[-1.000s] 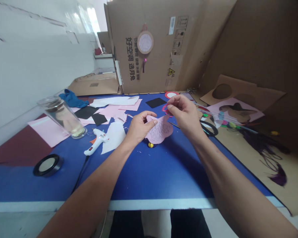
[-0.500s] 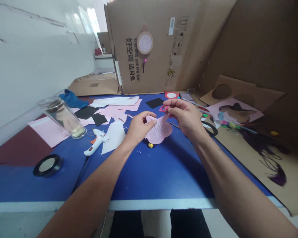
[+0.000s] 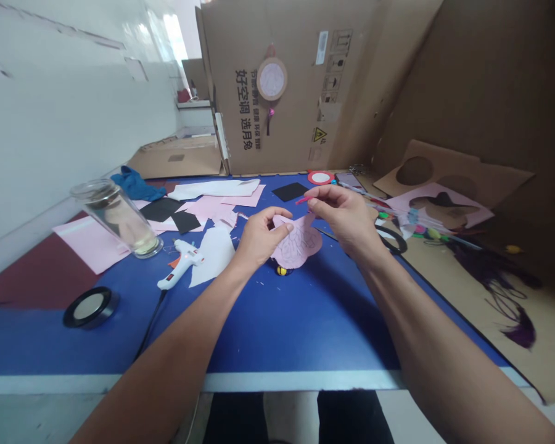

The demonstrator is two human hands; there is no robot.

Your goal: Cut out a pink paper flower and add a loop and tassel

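My left hand (image 3: 258, 237) pinches the left edge of a pink paper cutout (image 3: 298, 243) with drawn lines, held just above the blue table (image 3: 277, 320). My right hand (image 3: 345, 216) is above the cutout's top right, fingers pinched on a small pink-red loop (image 3: 302, 200), seen nearly edge-on. A small yellow and black thing (image 3: 281, 271) lies under the cutout.
A white glue gun (image 3: 181, 263) and its cord lie left of my hands, beside a glass jar (image 3: 118, 217). A tape roll (image 3: 89, 307) sits at front left. Pink, white and black paper scraps (image 3: 213, 200) lie behind. A cardboard box (image 3: 296, 86) stands at the back, black scissors (image 3: 391, 239) to the right.
My right hand has turned the pink-red loop so it now shows edge-on, and shifted slightly left. My left hand and the cutout have stayed put.
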